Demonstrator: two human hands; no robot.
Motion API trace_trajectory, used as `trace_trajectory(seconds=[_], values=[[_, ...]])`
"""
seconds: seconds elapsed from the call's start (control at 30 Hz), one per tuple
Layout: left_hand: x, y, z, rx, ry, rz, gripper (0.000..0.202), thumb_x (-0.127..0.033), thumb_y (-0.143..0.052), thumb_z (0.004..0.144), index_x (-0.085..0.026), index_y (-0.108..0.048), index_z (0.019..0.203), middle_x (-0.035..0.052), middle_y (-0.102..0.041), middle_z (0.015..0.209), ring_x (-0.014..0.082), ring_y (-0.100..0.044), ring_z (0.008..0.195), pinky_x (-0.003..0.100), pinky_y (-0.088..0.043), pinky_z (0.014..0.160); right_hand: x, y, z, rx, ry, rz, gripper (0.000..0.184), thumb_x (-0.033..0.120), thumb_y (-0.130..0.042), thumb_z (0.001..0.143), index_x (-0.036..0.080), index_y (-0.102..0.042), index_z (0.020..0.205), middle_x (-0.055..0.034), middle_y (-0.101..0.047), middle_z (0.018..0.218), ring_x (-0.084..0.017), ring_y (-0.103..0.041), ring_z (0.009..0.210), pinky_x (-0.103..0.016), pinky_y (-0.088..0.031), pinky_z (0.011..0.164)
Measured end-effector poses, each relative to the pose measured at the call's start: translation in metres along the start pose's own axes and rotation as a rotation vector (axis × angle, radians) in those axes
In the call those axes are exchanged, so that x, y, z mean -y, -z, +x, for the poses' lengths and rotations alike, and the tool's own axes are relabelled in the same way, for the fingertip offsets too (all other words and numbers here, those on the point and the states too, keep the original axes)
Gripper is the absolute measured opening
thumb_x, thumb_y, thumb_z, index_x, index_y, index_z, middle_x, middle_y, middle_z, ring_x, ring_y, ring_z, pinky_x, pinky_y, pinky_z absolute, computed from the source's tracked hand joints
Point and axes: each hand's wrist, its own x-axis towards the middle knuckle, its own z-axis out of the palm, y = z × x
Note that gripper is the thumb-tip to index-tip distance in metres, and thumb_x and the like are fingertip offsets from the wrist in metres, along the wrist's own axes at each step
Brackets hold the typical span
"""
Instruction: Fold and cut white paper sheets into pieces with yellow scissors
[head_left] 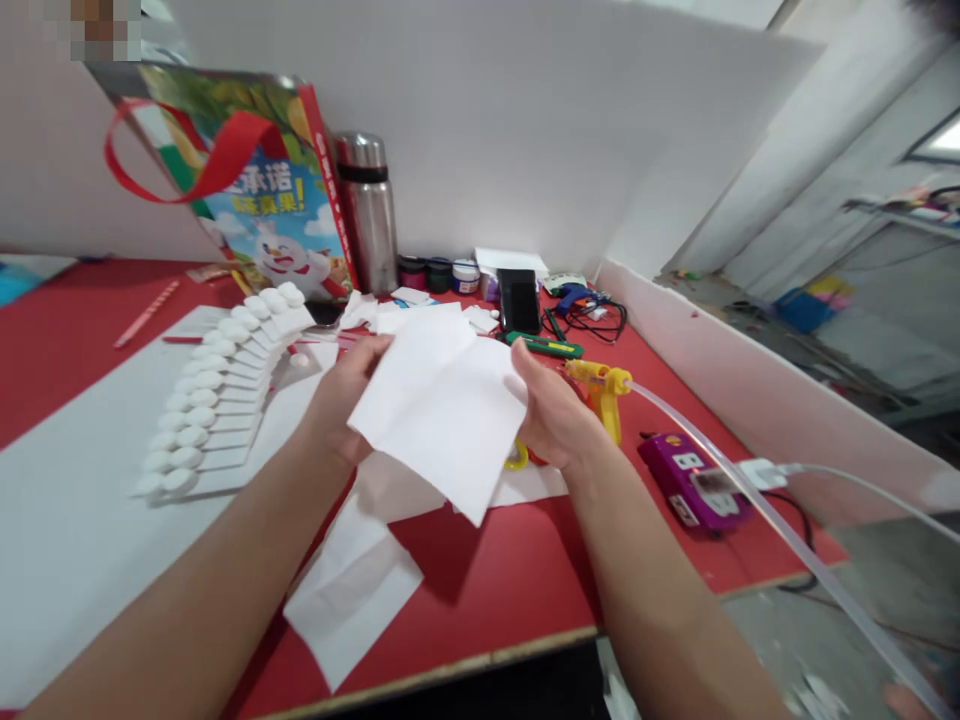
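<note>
Between my hands, above the red table [517,590], is a sheet of white paper [442,410] with a crease across it. My left hand [349,400] grips its left edge, and my right hand [551,410] pinches the right edge with the thumb on top. Below it lie more folded white paper pieces [360,580]. To the left stands a curved white model [232,390], stepped like a stair and lined with small round white discs. A yellow glue gun [604,385] with a long clear glue stick rests just right of my right hand.
Behind are a gift bag [277,200], a steel flask [369,215], small paint jars [439,275], a black phone [519,300] and a green cutter [544,346]. A purple power box [694,485] with a white plug sits at right, near a low white partition [750,390].
</note>
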Motion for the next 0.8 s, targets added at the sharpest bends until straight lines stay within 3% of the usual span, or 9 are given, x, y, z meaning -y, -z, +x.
trace_trajectory(seconds=[0.07, 0.1, 0.2, 0.33, 0.47, 0.53, 0.6, 0.67, 0.8], values=[[0.021, -0.003, -0.003, 0.091, 0.216, -0.246, 0.03, -0.045, -0.05, 0.088, -0.022, -0.064, 0.077, 0.0062, -0.072, 0.071, 0.0292, -0.074, 0.084, 0.045, -0.063, 0.072, 0.001, 0.0, -0.002, 0.069, -0.05, 0.078, 0.048, 0.048, -0.065, 0.093, 0.017, -0.061, 0.129, -0.0093, -0.077, 0.098, -0.021, -0.075, 0.086, -0.034, -0.061, 0.081], [0.03, -0.003, -0.003, 0.068, 0.248, -0.335, 0.026, -0.046, -0.053, 0.087, -0.022, -0.062, 0.079, 0.0043, -0.072, 0.073, 0.0273, -0.074, 0.085, 0.042, -0.062, 0.072, 0.001, 0.001, -0.002, 0.061, -0.063, 0.099, 0.051, 0.04, -0.071, 0.09, 0.017, -0.058, 0.133, -0.0073, -0.076, 0.094, -0.02, -0.075, 0.083, -0.034, -0.062, 0.081], [0.043, -0.004, 0.0, -0.118, 0.166, -0.453, 0.02, -0.041, -0.06, 0.084, -0.024, -0.051, 0.078, -0.0026, -0.066, 0.071, 0.0212, -0.072, 0.082, 0.033, -0.06, 0.071, 0.001, 0.001, -0.001, -0.097, -0.056, 0.056, 0.066, 0.024, -0.071, 0.087, 0.015, -0.046, 0.147, -0.0029, -0.075, 0.086, -0.018, -0.075, 0.083, -0.032, -0.061, 0.082], [0.045, -0.004, 0.001, -0.085, 0.125, -0.495, 0.021, -0.038, -0.062, 0.085, -0.023, -0.049, 0.077, -0.0044, -0.061, 0.067, 0.0192, -0.071, 0.079, 0.029, -0.059, 0.07, -0.005, 0.0, 0.003, -0.198, 0.047, -0.123, 0.09, 0.021, -0.07, 0.082, 0.022, -0.027, 0.161, 0.0002, -0.076, 0.088, -0.02, -0.074, 0.086, -0.033, -0.059, 0.079], [0.046, -0.004, 0.001, -0.045, 0.127, -0.584, 0.025, -0.037, -0.073, 0.082, -0.021, -0.057, 0.093, 0.0002, -0.072, 0.084, 0.022, -0.074, 0.085, 0.033, -0.061, 0.076, -0.018, 0.003, 0.009, -0.216, 0.243, -0.155, 0.074, 0.025, -0.074, 0.076, 0.025, -0.055, 0.147, -0.001, -0.075, 0.097, -0.016, -0.066, 0.073, -0.03, -0.055, 0.067], [0.049, -0.004, 0.001, 0.0, 0.135, -0.59, 0.051, -0.036, -0.08, 0.078, -0.022, -0.056, 0.12, 0.0041, -0.076, 0.101, 0.0254, -0.075, 0.092, 0.039, -0.061, 0.082, -0.024, 0.005, 0.013, -0.211, 0.312, -0.158, 0.06, 0.025, -0.076, 0.073, 0.025, -0.069, 0.133, -0.0012, -0.074, 0.097, -0.015, -0.061, 0.067, -0.029, -0.052, 0.062], [0.051, -0.004, 0.0, 0.069, 0.111, -0.579, 0.088, -0.03, -0.086, 0.073, -0.029, -0.041, 0.148, 0.0072, -0.074, 0.122, 0.0284, -0.074, 0.102, 0.043, -0.061, 0.089, -0.027, 0.007, 0.015, -0.198, 0.332, -0.164, 0.05, 0.026, -0.077, 0.074, 0.026, -0.075, 0.123, -0.001, -0.074, 0.093, -0.015, -0.059, 0.065, -0.03, -0.051, 0.06], [0.053, -0.004, 0.0, 0.129, 0.048, -0.561, 0.107, -0.023, -0.086, 0.071, -0.036, -0.026, 0.159, 0.0079, -0.065, 0.14, 0.03, -0.069, 0.116, 0.045, -0.059, 0.095, -0.028, 0.009, 0.015, -0.189, 0.313, -0.166, 0.042, 0.025, -0.078, 0.073, 0.025, -0.079, 0.115, -0.0014, -0.074, 0.088, -0.016, -0.059, 0.065, -0.031, -0.05, 0.06], [0.053, -0.001, -0.001, 0.16, -0.026, -0.495, 0.082, -0.014, -0.083, 0.071, -0.026, -0.054, 0.147, 0.0075, -0.059, 0.15, 0.0289, -0.057, 0.134, 0.038, -0.054, 0.103, -0.026, 0.012, 0.014, -0.249, 0.275, -0.168, 0.026, 0.027, -0.081, 0.071, 0.021, -0.081, 0.096, -0.0001, -0.071, 0.075, -0.014, -0.056, 0.063, -0.029, -0.046, 0.06]])
